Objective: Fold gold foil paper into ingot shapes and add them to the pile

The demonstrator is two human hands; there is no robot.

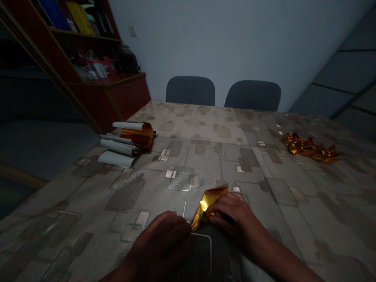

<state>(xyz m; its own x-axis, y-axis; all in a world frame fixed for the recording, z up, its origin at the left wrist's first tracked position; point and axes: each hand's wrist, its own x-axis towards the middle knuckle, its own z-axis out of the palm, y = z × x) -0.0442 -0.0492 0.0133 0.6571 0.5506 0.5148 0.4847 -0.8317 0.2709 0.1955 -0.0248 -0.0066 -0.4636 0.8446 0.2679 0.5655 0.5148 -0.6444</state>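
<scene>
A folded piece of shiny gold foil paper [205, 202] lies slantwise near the front of the table, one pointed end toward the upper right. My right hand [232, 213] is closed on its right side, thumb and fingers pinching the edge. My left hand [164, 243] is curled with the fingers pressed together, its fingertips at the lower left tip of the foil; the thumb is hidden. Off to the right sits a row of folded gold foil pieces [311, 148]. At the left lies a curled stack of foil sheets [133, 137], gold on one side and pale on the other.
A patterned cover lies over the table [202, 125]. Beyond the far edge stand two grey chairs [190, 90] [254, 94] before a pale wall. A red-brown cabinet [126, 96] with bags and other items on its shelves is at the back left.
</scene>
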